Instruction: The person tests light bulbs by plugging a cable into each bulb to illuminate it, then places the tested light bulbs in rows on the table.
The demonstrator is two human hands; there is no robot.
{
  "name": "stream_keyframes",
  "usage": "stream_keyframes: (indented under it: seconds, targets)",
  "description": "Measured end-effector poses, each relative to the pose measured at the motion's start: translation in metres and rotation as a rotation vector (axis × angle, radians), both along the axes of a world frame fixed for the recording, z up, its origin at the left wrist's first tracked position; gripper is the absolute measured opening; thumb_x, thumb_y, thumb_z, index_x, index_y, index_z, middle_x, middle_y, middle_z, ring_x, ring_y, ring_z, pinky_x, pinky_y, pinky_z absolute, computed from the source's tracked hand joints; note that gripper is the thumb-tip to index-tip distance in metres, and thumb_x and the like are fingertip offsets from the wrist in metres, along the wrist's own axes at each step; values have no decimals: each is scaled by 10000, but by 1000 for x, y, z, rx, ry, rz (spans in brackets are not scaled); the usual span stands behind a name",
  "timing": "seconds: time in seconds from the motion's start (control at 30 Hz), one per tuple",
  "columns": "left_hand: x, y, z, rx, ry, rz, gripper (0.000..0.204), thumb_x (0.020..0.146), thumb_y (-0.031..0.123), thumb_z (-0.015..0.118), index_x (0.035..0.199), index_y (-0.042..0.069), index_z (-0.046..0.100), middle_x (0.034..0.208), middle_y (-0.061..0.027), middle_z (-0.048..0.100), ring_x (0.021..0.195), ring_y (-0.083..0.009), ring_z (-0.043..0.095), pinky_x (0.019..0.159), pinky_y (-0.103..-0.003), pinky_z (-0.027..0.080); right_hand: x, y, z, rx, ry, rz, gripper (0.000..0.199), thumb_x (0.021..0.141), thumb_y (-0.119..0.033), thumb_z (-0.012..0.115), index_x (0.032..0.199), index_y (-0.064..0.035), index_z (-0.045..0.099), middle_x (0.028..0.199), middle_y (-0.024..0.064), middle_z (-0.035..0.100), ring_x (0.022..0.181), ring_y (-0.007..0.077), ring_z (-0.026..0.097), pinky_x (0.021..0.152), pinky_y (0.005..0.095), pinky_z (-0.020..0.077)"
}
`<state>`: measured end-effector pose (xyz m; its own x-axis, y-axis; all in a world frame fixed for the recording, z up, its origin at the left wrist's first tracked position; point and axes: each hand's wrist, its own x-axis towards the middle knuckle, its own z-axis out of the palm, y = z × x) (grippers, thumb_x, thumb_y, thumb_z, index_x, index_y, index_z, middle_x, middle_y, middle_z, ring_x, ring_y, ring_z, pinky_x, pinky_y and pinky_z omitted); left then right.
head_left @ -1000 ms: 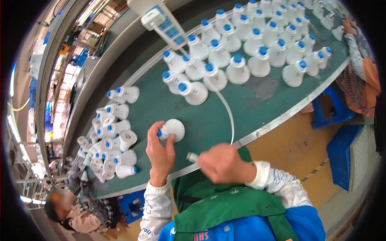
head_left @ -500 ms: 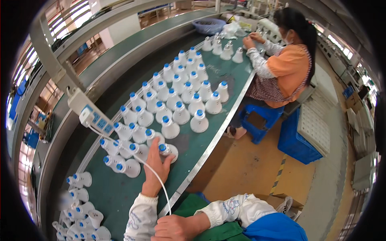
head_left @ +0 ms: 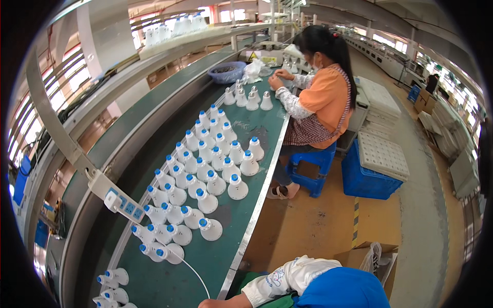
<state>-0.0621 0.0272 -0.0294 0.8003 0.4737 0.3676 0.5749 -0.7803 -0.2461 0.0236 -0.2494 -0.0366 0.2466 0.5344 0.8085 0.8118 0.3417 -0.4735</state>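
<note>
At the lower edge, my right hand comes in below a white printed sleeve, mostly cut off by the frame, with its fingers out of sight. A thin white cable curves down to it from a plug; whether the hand holds the cable cannot be seen. My left hand is out of view. Nearest to my right hand on the green belt is a white cone-shaped lamp body with a blue cap. Several more such lamp bodies stand in rows beyond it. Others lie on their sides at the lower left.
A white power strip on a metal post overhangs the belt's left side. A metal rail edges the belt. At the far end, a co-worker in orange sits on a blue stool. A blue crate stands on the floor.
My left hand has left the lamp bodies and gone out of view. My right hand has sunk to the lower edge. The view has shifted, showing more of the far end.
</note>
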Motion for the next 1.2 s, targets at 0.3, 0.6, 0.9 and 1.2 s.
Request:
stream_keyframes:
  seconds: [0.3,0.6,0.9,1.2]
  targets:
    - [2,-11,-19,-31,131,37,846,778,453,702,1443,71,344,1395,-158,457,1268,-326,452,969,-517,407,2,2,-16,-195,-29,-175,391,914,-241,610,593,-85,451,517,109,461,478,301,523,441,385,400]
    - [32,-53,-6,-469,82,-461,779,732,390,737,1344,26,419,1235,-206,554,1070,-379,553,881,-480,426,23,10,-35,-205,177,-215,368,899,-253,631,626,-45,501,563,144,521,519,338,553,479,409,423]
    - [96,-75,18,-57,318,-781,498,738,263,659,1212,139,569,909,-85,621,916,-286,561,776,-447,404,44,5,-46,-248,354,-325,189,855,-171,617,746,-32,549,588,143,528,561,331,560,519,419,414]
    - [137,-95,16,-323,533,-986,329,770,187,609,1077,81,555,940,-142,661,851,-329,608,837,-468,417,51,3,-44,-216,455,-334,216,887,-226,598,763,-54,554,623,171,558,614,370,580,558,449,427]
